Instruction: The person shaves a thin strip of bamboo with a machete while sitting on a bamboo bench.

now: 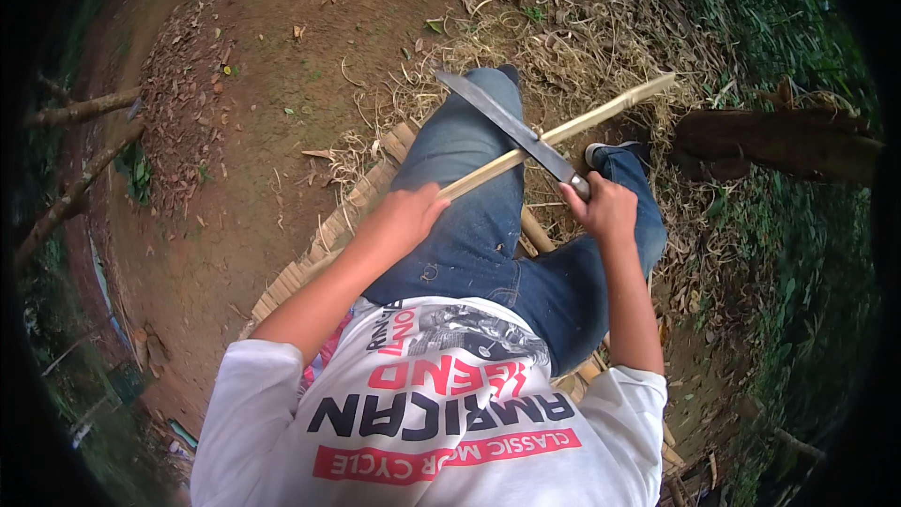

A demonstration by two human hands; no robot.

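My left hand (405, 222) is closed around the near end of a long, pale strip of split bamboo (610, 107). The strip slants up and to the right over my thigh, its far end out above the shavings. In my right hand (604, 210) is the handle of a machete (497, 113), its long dark blade pointing up and left. Blade and strip cross just right of my raised knee, with the blade lying over the strip and seeming to touch it. The fingers of both hands are partly hidden under their grips.
I sit on a bamboo slat bench (310, 268). Curly shavings (582, 52) and dry leaves cover the ground ahead. A thick log or trunk (770, 143) stands at the right, with green plants behind. Branches (80, 178) stick in at the left.
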